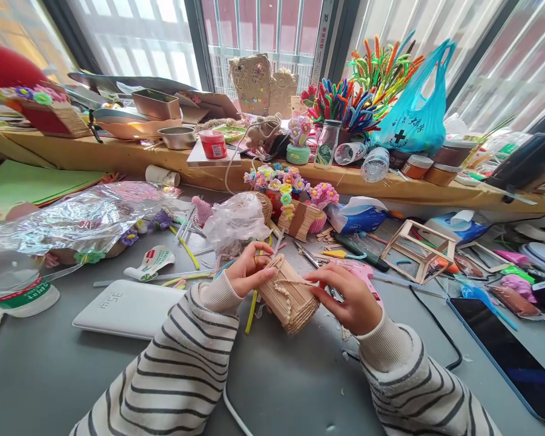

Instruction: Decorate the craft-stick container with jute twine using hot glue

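Observation:
A small box of wooden craft sticks (279,293) with twine wrapped round its lower end is tilted above the grey table. At its upper left end, my left hand (247,269) is closed on it, thumb on the stick face. A strand of jute twine (295,281) crosses that face, and a braided piece runs down beside it. My right hand (352,297) pinches the strand's end at the box's right edge. Behind the box lie scissors with yellow-orange parts (340,254) and a pink tool (362,272), partly hidden by my right hand.
A white power bank (127,309) lies left of my left arm, and a dark phone (504,351) lies far right. An open stick frame (420,251) stands at the right. Behind are a crumpled plastic bag (236,221) and a flower-filled box (300,221). A cluttered ledge (163,151) spans the back.

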### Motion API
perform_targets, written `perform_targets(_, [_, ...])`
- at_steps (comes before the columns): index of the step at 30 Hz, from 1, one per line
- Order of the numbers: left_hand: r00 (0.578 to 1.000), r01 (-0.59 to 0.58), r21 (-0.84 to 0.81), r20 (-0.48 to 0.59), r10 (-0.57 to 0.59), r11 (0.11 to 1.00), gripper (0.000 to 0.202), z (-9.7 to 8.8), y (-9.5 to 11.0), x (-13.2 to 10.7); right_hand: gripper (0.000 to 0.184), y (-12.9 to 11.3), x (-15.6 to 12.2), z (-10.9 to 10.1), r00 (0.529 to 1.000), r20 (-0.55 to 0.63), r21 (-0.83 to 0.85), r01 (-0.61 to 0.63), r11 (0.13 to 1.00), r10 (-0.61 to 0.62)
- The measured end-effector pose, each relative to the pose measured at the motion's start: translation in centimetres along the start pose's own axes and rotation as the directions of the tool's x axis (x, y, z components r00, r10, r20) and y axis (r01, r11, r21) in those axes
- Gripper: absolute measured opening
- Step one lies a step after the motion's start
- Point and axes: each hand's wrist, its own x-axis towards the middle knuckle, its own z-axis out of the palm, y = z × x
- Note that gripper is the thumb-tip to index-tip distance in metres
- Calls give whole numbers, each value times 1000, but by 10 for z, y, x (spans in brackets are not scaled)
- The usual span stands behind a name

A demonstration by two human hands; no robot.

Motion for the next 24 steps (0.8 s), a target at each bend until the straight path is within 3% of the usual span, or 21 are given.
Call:
perform_targets(9, [999,-40,29,24,40,999,35,-7,-6,3,13,-1,-4,3,998,-54,-15,-36,999,35])
perform_targets(18, [985,-111,-37,131,115,993,29,-10,-13,4,10,-9,-7,6,998,-48,0,-47,999,47])
perform_targets(24, [987,-120,-41,98,124,992,33,-3,-12,1,10,-15,-7,8,997,-61,-14,-43,999,42])
